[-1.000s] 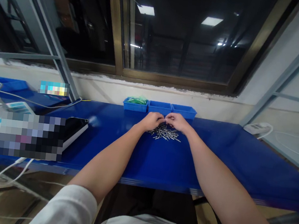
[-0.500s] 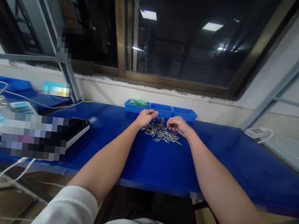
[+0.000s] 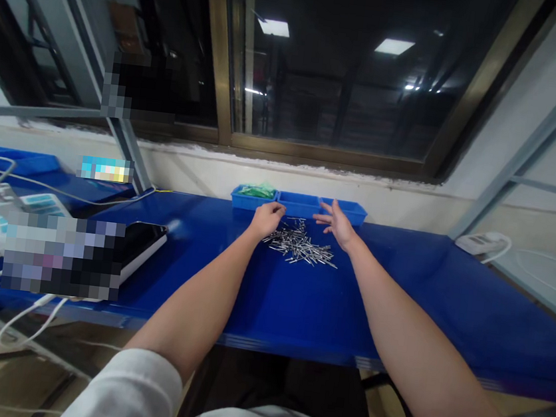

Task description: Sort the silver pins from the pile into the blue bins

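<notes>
One metal-pin pile, uncountable, mid-worktop; pins point mixed ways, pile's long axis roughly left-right. Three blue bins behind. Left hand: can't tell grip gap or contents. Right hand: spread, empty.

Blue table under scattered metal pins

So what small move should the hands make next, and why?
Probably ease the right hand down toward the heap of thin metal pieces: its fingers are spread, with nothing visible between them, and the heap lies close by. The left hand has curled fingers; whether it holds anything, I cannot tell.
</notes>
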